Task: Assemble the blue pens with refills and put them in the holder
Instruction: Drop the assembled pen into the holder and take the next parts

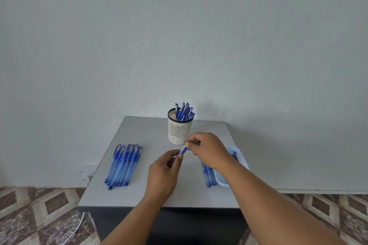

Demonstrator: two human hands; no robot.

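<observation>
Both hands meet above the table, left hand and right hand fingers pinching one blue pen, mostly hidden. Holder at twelve o'clock; no writing legible.

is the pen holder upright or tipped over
Upright: the holder stands on its base on the table, dark rim on top, with blue pens sticking out.
</observation>
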